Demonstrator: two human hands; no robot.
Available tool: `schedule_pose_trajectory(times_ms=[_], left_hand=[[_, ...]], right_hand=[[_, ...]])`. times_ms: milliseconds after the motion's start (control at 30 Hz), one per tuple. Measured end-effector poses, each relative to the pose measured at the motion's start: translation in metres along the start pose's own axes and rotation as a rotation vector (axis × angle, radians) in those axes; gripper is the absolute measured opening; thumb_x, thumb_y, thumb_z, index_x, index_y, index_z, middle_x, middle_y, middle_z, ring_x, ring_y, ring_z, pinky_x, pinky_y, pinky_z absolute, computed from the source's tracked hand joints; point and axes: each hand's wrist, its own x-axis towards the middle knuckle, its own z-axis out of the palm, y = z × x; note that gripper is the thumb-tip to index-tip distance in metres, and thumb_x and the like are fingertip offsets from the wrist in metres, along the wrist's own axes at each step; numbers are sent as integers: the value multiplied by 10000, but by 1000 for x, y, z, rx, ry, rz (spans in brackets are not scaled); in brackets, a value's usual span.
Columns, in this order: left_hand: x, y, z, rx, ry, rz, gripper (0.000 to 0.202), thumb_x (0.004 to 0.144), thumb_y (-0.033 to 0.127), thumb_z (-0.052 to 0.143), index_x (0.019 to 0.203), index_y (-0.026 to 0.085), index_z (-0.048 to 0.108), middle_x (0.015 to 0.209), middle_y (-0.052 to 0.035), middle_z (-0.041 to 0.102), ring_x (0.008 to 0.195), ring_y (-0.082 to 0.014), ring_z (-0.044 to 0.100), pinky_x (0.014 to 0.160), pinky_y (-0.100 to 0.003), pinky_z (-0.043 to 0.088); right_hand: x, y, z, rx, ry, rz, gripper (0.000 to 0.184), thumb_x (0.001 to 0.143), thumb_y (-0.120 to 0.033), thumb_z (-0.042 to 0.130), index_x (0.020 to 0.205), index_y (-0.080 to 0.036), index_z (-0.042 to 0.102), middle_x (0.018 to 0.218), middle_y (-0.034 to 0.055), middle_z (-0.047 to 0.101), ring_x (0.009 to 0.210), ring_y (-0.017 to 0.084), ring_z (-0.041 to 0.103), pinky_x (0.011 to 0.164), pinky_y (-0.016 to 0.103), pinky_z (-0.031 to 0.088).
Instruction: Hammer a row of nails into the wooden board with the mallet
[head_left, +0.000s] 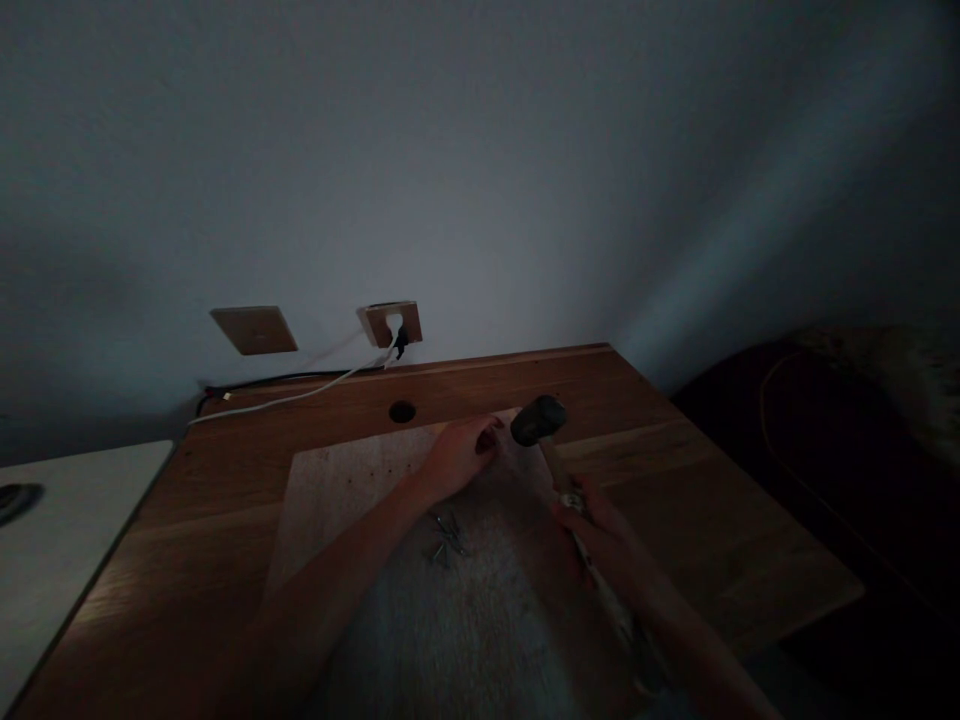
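My right hand [596, 525] is wrapped round the handle of a hammer [556, 468] with a thick dark head. The hammer head is raised just right of my left hand [461, 455], which rests near the far edge of a pale wooden board [465, 630]. Thumb and fingers of the left hand are pinched together; whatever they hold is too small and dark to make out. On the board below the left wrist lie several loose metal nails [448, 535]. A row of small dark marks [379, 472] shows on the board to the left.
Beneath the board is a brown wooden table [675, 490] with a round cable hole [403, 411]. Behind it, a white plug [394, 325] sits in a wall socket, its cable [300, 397] running left. A white surface [67, 540] adjoins at left. The room is dim.
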Motion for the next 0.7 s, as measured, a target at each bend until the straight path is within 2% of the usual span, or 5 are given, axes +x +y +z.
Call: schedule_pose_trajectory(times_ms=[100, 267, 500, 700], left_hand=[[0, 1, 0, -10, 8, -1, 366, 831, 76, 705, 1175, 199, 691, 979, -30, 775, 886, -157, 721, 879, -292, 562], [0, 1, -1, -11, 13, -16, 415, 819, 68, 704, 1219, 175, 677, 994, -51, 788, 909, -171, 735, 898, -304, 574], [0, -2, 0, 3, 7, -25, 467, 822, 80, 709, 1273, 196, 675, 1041, -56, 802, 936, -181, 754, 917, -305, 580], [0, -1, -1, 20, 6, -20, 450, 832, 103, 702, 1272, 195, 684, 1027, -51, 804, 948, -178, 756, 940, -305, 580]], right_hand=[[0, -1, 2, -20, -1, -5, 549, 823, -626, 532, 1186, -226, 438, 452, -117, 506, 361, 159, 495, 380, 249, 371], [-6, -5, 3, -95, -1, -18, 570, 831, -629, 528, 1212, -212, 448, 413, -132, 449, 337, 151, 437, 354, 237, 312], [-15, -8, 6, -184, -15, -43, 535, 935, -617, 484, 1273, -203, 463, 443, -119, 463, 377, 153, 466, 407, 249, 371], [-14, -5, 5, -210, -10, -27, 552, 938, -620, 491, 1293, -198, 466, 525, -103, 482, 382, 148, 470, 405, 268, 354]])
